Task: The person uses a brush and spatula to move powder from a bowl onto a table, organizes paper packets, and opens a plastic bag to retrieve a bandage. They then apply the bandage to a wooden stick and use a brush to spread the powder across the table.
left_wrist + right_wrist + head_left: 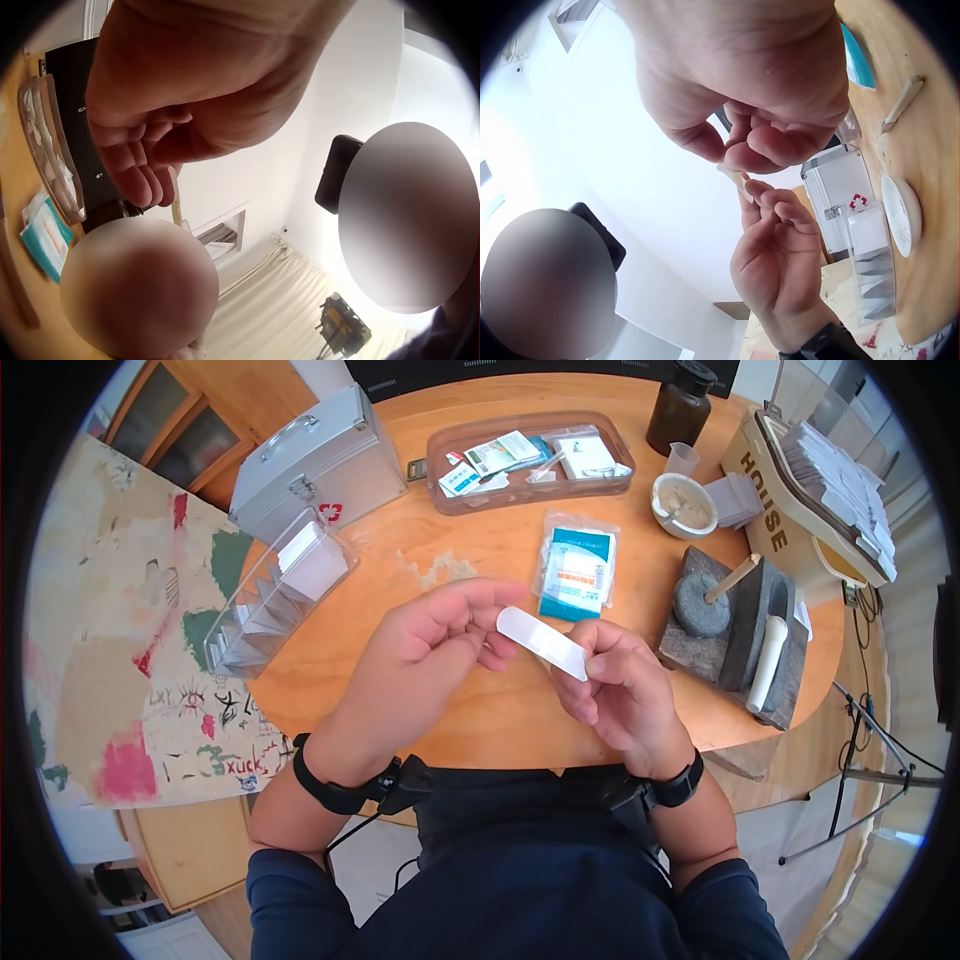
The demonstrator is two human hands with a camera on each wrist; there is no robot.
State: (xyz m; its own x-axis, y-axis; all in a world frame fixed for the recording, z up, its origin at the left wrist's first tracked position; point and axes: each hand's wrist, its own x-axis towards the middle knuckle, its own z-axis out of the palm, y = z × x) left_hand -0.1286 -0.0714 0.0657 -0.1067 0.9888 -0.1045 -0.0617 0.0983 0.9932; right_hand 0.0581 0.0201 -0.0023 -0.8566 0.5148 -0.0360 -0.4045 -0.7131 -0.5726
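A white rounded strip, like an adhesive bandage (543,643), slants over the table in the head view. My right hand (622,685) pinches its lower right end between thumb and index finger. Close by the strip's upper left end is my left hand (425,660), its fingers bent loosely; whether they touch the strip is unclear. The right wrist view shows the strip (735,178) between the right hand (742,82) and the left hand (776,259). Above the left wrist view's centre is the left hand (195,82). A teal and white packet (577,575) lies beyond the hands.
A brown tray (440,490) of packets stands at the back, with a silver case (310,465) and clear divided holder (325,575) on the left. Rightward are a mortar bowl (684,528), stone slab (745,640), cream box (775,490) and dark bottle (680,410).
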